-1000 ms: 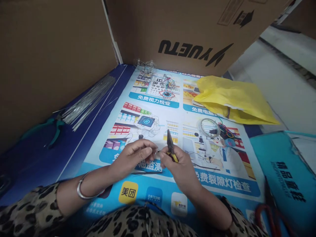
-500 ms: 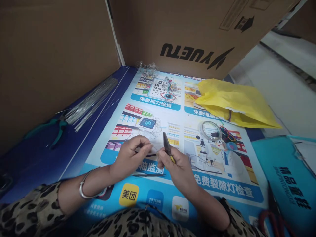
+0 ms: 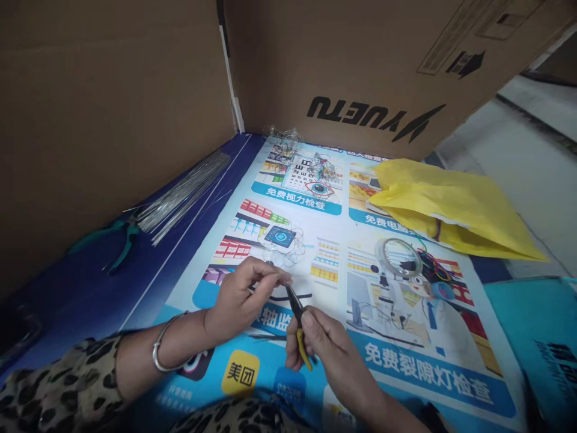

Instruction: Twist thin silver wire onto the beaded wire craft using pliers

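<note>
My right hand (image 3: 322, 340) is closed on pliers (image 3: 295, 305) with dark jaws and yellow handles, their nose pointing up and left. The jaw tips meet the fingertips of my left hand (image 3: 243, 297), whose thumb and forefinger are pinched together. Whatever lies in that pinch is too small to make out. Just beyond my left hand, loose loops of thin wire (image 3: 294, 248) rest on the printed poster (image 3: 331, 282). Dark thin strips (image 3: 265, 337) lie below my hands.
Cardboard walls (image 3: 342, 60) stand at the back and left. At left lie a bundle of straight wires (image 3: 184, 195) and teal-handled pliers (image 3: 128, 237). Tangled wire (image 3: 327, 168) sits at the back. To the right are a yellow bag (image 3: 451, 204), a round clear-rimmed roll (image 3: 385, 255), coloured cords (image 3: 436, 264) and a teal packet (image 3: 527, 325).
The pliers have turned in my right hand and moved left, bringing their tips to my left fingertips. The handles now show below my palm. The camera view has shifted slightly.
</note>
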A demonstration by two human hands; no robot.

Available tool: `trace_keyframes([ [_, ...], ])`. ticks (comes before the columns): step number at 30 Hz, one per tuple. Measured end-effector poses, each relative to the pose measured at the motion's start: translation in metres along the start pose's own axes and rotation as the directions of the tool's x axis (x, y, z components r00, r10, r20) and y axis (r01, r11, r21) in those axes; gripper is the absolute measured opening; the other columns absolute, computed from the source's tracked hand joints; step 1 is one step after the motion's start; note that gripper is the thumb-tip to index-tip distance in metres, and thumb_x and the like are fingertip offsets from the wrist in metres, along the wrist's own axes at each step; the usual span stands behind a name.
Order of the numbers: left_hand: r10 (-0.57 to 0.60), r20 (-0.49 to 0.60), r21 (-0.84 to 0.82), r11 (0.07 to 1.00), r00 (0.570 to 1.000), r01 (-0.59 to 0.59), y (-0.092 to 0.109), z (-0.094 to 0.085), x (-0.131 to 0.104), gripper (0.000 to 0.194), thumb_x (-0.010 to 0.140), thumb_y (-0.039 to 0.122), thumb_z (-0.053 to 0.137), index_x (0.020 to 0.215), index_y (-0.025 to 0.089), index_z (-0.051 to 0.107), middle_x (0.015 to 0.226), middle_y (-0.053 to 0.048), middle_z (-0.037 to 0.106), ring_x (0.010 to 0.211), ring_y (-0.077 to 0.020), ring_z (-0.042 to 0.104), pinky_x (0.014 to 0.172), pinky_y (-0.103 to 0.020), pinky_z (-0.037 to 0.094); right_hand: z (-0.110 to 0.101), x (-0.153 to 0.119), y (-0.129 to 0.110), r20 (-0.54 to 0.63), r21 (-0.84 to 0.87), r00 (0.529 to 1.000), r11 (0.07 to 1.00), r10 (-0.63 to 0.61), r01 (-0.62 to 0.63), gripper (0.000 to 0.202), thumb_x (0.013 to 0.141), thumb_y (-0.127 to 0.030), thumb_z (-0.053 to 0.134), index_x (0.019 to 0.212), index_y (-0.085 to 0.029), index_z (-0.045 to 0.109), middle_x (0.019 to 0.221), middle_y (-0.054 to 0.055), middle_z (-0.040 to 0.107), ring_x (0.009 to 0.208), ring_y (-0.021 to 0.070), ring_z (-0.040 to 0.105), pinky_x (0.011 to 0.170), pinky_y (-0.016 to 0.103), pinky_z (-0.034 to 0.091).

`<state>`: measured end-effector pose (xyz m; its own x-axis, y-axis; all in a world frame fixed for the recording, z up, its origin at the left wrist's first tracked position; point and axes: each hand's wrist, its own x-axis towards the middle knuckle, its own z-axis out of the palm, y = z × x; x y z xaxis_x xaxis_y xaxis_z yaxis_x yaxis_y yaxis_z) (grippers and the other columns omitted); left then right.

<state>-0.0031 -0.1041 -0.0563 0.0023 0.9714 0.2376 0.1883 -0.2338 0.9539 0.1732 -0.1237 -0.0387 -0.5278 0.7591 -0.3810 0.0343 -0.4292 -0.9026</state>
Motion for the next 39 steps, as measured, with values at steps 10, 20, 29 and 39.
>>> trace_keyframes([
  [10, 0.129, 0.018, 0.132, 0.983, 0.991, -0.130, -0.001, -0.001, -0.005, 0.011, 0.085, 0.014, 0.051, 0.092, 0.023, 0.053, 0.092, 0.001, 0.068, 0.084, -0.0120, 0.065, 0.072, -0.023, 0.053, 0.001, 0.000, 0.004, -0.050, 0.000, 0.999, 1.000, -0.014, 0.014, 0.039, 0.090, -0.050, 0.035, 0.080, -0.015, 0.051, 0.064, 0.000, 0.056, 0.052, 0.0100, 0.056, 0.050, 0.022, 0.044],
  [20, 0.104, -0.007, 0.183, 0.978, 0.995, -0.101, 0.001, 0.002, -0.004, 0.008, 0.085, 0.016, 0.052, 0.088, 0.023, 0.052, 0.091, 0.004, 0.068, 0.077, -0.0083, 0.065, 0.066, -0.018, 0.053, 0.001, 0.001, 0.009, -0.078, -0.027, 0.997, 1.000, -0.015, 0.013, 0.039, 0.090, -0.051, 0.036, 0.081, -0.015, 0.050, 0.065, 0.000, 0.054, 0.054, 0.0106, 0.056, 0.051, 0.024, 0.045],
  [29, 0.103, -0.003, 0.173, 0.980, 0.995, -0.101, -0.001, 0.002, -0.006, 0.008, 0.085, 0.015, 0.051, 0.087, 0.023, 0.051, 0.093, 0.003, 0.068, 0.077, -0.0076, 0.064, 0.067, -0.018, 0.052, 0.001, 0.001, 0.013, -0.066, -0.046, 0.997, 0.999, -0.033, 0.030, 0.039, 0.090, -0.051, 0.036, 0.083, -0.015, 0.051, 0.067, 0.001, 0.054, 0.056, 0.0109, 0.055, 0.052, 0.024, 0.044],
  [39, 0.023, 0.047, 0.111, 0.993, 0.999, -0.028, 0.004, 0.001, -0.001, 0.011, 0.087, 0.018, 0.048, 0.097, 0.020, 0.054, 0.090, -0.002, 0.067, 0.074, -0.0095, 0.065, 0.066, -0.020, 0.054, 0.001, 0.002, 0.013, -0.079, -0.228, 0.996, 0.973, -0.045, 0.026, 0.040, 0.091, -0.052, 0.031, 0.081, -0.017, 0.048, 0.063, -0.001, 0.050, 0.050, 0.0087, 0.050, 0.045, 0.022, 0.040],
])
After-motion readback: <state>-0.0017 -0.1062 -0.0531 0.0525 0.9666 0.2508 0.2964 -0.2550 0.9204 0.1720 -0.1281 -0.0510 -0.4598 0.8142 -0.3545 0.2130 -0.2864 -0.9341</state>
